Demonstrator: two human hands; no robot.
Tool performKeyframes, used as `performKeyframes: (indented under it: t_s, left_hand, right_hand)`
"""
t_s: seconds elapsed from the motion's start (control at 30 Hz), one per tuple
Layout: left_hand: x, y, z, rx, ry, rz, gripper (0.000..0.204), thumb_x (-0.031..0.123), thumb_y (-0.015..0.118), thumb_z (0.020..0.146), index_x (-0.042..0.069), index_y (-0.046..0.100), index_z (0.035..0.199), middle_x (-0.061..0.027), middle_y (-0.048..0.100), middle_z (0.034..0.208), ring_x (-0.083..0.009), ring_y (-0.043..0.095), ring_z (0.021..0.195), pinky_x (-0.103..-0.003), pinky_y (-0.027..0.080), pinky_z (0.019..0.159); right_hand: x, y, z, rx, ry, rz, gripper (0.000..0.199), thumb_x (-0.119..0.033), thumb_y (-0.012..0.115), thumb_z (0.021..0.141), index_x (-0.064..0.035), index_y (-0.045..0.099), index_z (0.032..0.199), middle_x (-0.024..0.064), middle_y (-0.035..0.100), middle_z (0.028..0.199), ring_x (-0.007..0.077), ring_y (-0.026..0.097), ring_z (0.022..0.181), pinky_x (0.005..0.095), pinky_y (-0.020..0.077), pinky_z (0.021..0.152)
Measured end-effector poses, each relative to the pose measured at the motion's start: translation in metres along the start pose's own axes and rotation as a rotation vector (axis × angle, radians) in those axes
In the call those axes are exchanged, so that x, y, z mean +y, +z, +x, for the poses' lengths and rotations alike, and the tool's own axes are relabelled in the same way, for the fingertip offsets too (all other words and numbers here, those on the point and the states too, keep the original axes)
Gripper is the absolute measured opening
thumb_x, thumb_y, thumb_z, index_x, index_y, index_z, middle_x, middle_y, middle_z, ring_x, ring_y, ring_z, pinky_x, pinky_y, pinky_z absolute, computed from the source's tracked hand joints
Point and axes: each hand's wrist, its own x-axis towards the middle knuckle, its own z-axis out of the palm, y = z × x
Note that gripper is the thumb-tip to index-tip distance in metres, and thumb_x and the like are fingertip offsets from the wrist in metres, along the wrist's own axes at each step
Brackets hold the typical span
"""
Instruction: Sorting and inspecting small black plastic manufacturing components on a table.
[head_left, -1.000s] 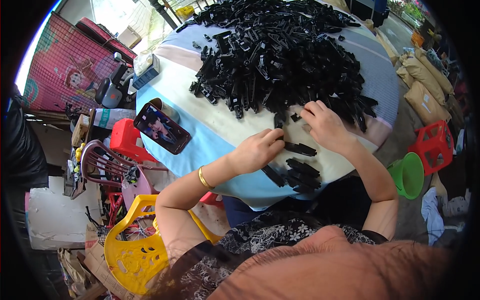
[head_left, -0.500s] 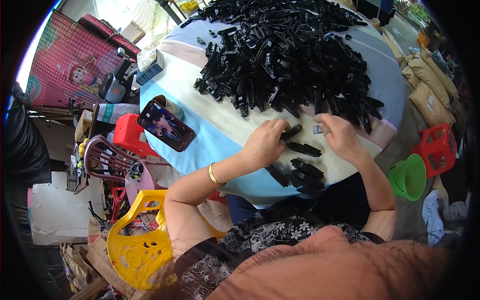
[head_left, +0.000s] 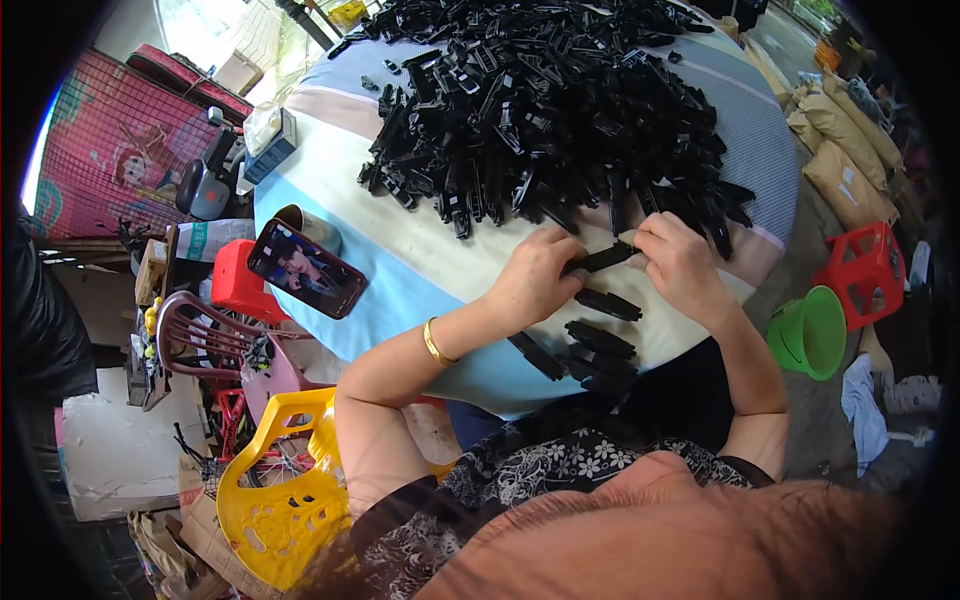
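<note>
Between my two hands is a long, narrow black plastic piece (head_left: 606,259), held just above the table. My left hand (head_left: 535,278), with a gold bangle on the wrist, grips its left end. The fingers of my right hand (head_left: 684,268) are pinched at its right end; anything small inside that pinch is hidden. Right below lies a similar black part (head_left: 609,304) on the cloth. Nearer to me, several more black parts (head_left: 600,340) sit close together at the table edge. Beyond my hands rises a big heap of such black parts (head_left: 550,110).
A phone (head_left: 306,269) leans on a round tin (head_left: 320,232) on the striped tablecloth (head_left: 390,255). Behind it stands a tissue box (head_left: 270,147). Around the table are a yellow chair (head_left: 285,505), a green bucket (head_left: 810,335), a red stool (head_left: 862,270) and brown sacks (head_left: 845,180).
My right hand has moved left to meet the black piece's right end. A small light-coloured bit seen in its fingers is now out of sight. The whole view has shifted slightly.
</note>
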Motion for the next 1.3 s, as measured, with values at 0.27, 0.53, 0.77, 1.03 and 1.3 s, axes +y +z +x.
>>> performKeyframes:
  t_s: [0.27, 0.53, 0.77, 1.03, 1.3]
  left_hand:
    - [-0.009, 0.004, 0.001, 0.000, 0.062, -0.032, 0.017, 0.002, 0.063, 0.068, -0.001, 0.062, 0.085, -0.0141, 0.059, 0.087, -0.0340, 0.056, 0.086, -0.040, 0.048, 0.077]
    - [-0.008, -0.016, 0.011, -0.333, -0.003, -0.143, 0.016, 0.004, 0.067, 0.070, 0.001, 0.063, 0.084, -0.0129, 0.057, 0.084, -0.0320, 0.056, 0.083, -0.039, 0.048, 0.073]
    - [-0.031, -0.021, 0.014, 0.236, 0.300, 0.636, 0.024, 0.008, 0.055, 0.072, 0.005, 0.058, 0.096, -0.0059, 0.053, 0.094, -0.0237, 0.046, 0.099, -0.034, 0.038, 0.083]
    - [-0.025, -0.017, 0.000, 0.093, 0.313, 0.440, 0.023, 0.006, 0.064, 0.068, 0.006, 0.055, 0.089, -0.0067, 0.056, 0.095, -0.0256, 0.049, 0.094, -0.035, 0.041, 0.081]
    - [-0.016, -0.008, -0.011, 0.092, 0.181, 0.170, 0.024, 0.005, 0.068, 0.070, 0.004, 0.056, 0.092, -0.0097, 0.056, 0.090, -0.0295, 0.053, 0.088, -0.036, 0.046, 0.078]
  right_hand:
    - [0.008, 0.000, 0.009, -0.079, -0.133, 0.084, 0.019, 0.009, 0.055, 0.063, 0.0013, 0.061, 0.079, 0.0081, 0.053, 0.082, 0.0250, 0.052, 0.080, 0.0353, 0.0445, 0.069]
    - [-0.003, 0.012, 0.003, -0.116, -0.190, 0.165, 0.015, 0.000, 0.063, 0.064, -0.0029, 0.062, 0.078, 0.0059, 0.055, 0.082, 0.0239, 0.051, 0.082, 0.0344, 0.0435, 0.071]
    - [-0.011, 0.005, 0.040, 0.020, -0.292, -0.131, 0.021, -0.002, 0.062, 0.068, -0.0013, 0.062, 0.089, 0.0086, 0.060, 0.098, 0.0256, 0.054, 0.092, 0.0351, 0.0444, 0.077]
    - [0.013, 0.045, 0.074, 0.077, -0.470, -0.532, 0.008, -0.010, 0.057, 0.071, -0.0055, 0.062, 0.076, 0.0053, 0.058, 0.088, 0.0217, 0.051, 0.099, 0.0390, 0.0388, 0.089]
    - [-0.010, 0.012, 0.045, -0.117, -0.394, -0.328, 0.008, -0.002, 0.058, 0.069, -0.0043, 0.058, 0.077, 0.0063, 0.060, 0.089, 0.0216, 0.053, 0.099, 0.0464, 0.0355, 0.096]
